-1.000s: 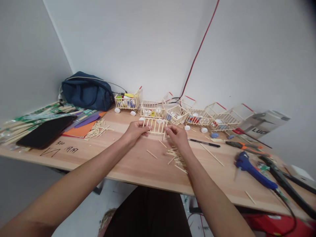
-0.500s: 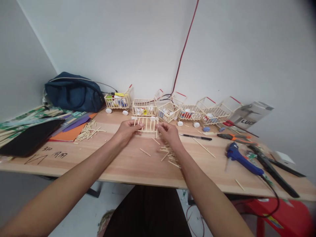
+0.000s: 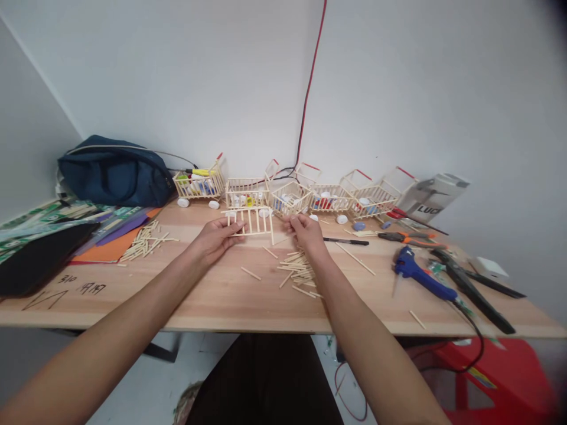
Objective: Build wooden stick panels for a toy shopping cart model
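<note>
Slats [image 3: 250,222] already cross the rails of the small stick frame [image 3: 252,234], held above the table [image 3: 221,301] before finished-looking stick carts [image 3: 290,199]; it seems part-built, with loose sticks [image 3: 297,268] lying nearby. The left hand [image 3: 216,239] pinches its left end between thumb and fingers. The right hand [image 3: 306,233], just beyond the other end, has fingertips drawn together, any contents unclear. Both forearms reach forward, angled inward.

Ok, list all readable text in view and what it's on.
"310": handwritten in black on the pale brown wooden tabletop.
"147/147", probably: same tabletop, right of "310"; strokes unclear.
"LUC", then an unclear letter: grey-and-white box.
Too small or blurred to read: yellow label on the red plastic stool; print on the green-and-white plastic packaging.
</note>
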A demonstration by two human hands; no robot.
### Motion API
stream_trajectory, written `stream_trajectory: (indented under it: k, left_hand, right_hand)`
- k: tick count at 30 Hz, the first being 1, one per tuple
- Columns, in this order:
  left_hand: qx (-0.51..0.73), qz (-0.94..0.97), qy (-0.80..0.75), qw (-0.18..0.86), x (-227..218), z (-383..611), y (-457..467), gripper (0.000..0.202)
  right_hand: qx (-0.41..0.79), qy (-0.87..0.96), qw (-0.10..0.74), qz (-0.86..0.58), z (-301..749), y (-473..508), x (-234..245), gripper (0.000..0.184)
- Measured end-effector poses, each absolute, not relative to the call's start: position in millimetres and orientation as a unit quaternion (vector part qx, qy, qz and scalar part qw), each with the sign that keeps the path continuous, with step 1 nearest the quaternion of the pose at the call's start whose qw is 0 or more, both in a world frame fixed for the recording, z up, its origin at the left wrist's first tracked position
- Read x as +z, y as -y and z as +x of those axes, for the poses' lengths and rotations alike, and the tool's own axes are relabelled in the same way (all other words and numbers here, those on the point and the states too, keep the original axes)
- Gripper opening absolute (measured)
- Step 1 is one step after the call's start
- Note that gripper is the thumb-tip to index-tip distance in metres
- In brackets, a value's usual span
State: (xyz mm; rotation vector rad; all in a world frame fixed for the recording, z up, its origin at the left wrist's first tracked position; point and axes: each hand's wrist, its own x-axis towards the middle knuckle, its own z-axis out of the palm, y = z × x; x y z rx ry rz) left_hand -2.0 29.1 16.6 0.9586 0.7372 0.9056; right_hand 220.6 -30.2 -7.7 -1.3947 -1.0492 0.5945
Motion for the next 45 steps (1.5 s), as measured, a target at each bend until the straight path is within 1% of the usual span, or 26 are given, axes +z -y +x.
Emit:
stream_trajectory:
  k: [5,8,13,19,26,32,39,45]
  left_hand:
    - [0.424,0.431,-0.327,0.727,16,-2,-28,0.016]
    - [0.427,0.432,-0.32,0.727,15,-2,-28,0.017]
    - [0.428,0.435,-0.319,0.725,13,-1,-26,0.021]
    - [0.411,0.459,-0.289,0.733,9,0,-24,0.03]
    - [0.408,0.449,-0.298,0.737,10,1,-21,0.03]
    - [0.401,0.474,-0.295,0.726,9,-1,-23,0.032]
    - [0.412,0.49,-0.308,0.704,11,-1,-23,0.041]
    - [0.429,0.501,-0.313,0.683,13,-1,-20,0.035]
  right_hand:
    - [0.283,0.45,0.604,-0.593,213,34,-3,0.049]
    - [0.291,0.485,0.581,-0.585,205,37,2,0.051]
    - [0.255,0.528,0.565,-0.581,198,38,4,0.045]
    - [0.257,0.539,0.556,-0.579,196,40,3,0.039]
    - [0.272,0.538,0.531,-0.595,196,42,2,0.042]
    - [0.272,0.525,0.538,-0.6,198,38,-5,0.046]
    - [0.269,0.525,0.543,-0.598,199,38,-7,0.043]
    - [0.271,0.531,0.542,-0.592,198,38,-7,0.043]
